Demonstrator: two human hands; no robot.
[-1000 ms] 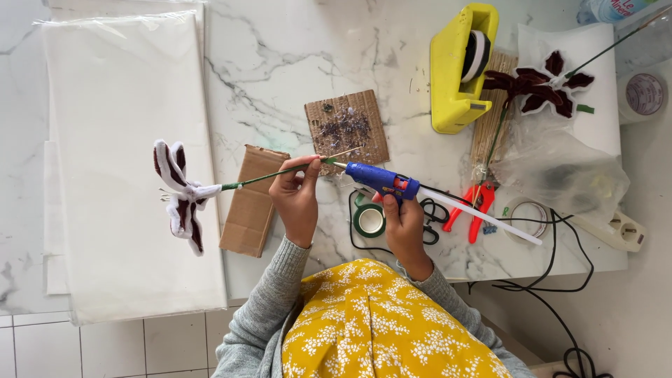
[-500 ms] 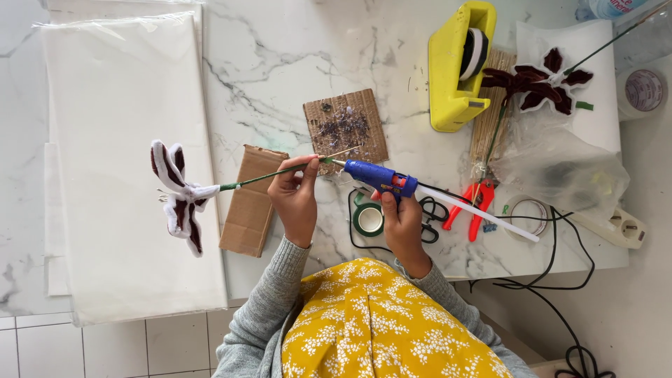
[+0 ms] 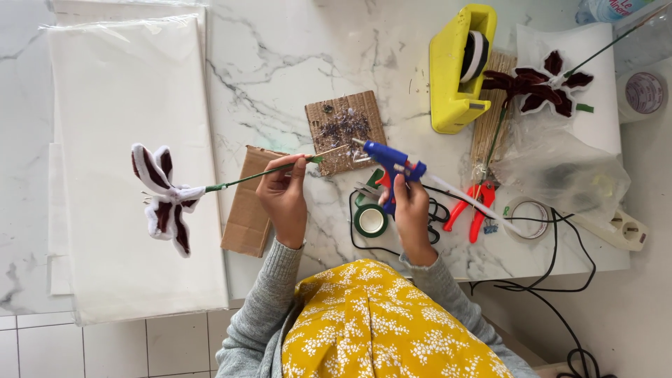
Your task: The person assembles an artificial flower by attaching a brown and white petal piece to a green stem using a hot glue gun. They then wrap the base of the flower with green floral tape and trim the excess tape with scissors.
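My left hand [image 3: 283,196] pinches the green stem [image 3: 248,179] of an artificial flower whose white and dark red petals [image 3: 162,198] hang out to the left over white fabric. The stem's bare wooden tip points right, toward the nozzle of a blue glue gun [image 3: 387,162]. My right hand [image 3: 409,213] grips the gun by its handle, with the nozzle held just above a glue-spotted square of cardboard [image 3: 344,129]. A small gap separates the nozzle from the stem's tip.
Folded white fabric [image 3: 133,161] covers the left of the marble table. A folded brown cardboard piece [image 3: 245,217], green tape roll [image 3: 369,220], scissors, red pliers [image 3: 476,206], yellow tape dispenser [image 3: 458,66], a second dark flower [image 3: 539,87], plastic bags and black cords lie nearby.
The glue gun has tilted and drawn slightly right, so its nozzle now sits a little off the stem tip. The flower has barely shifted.
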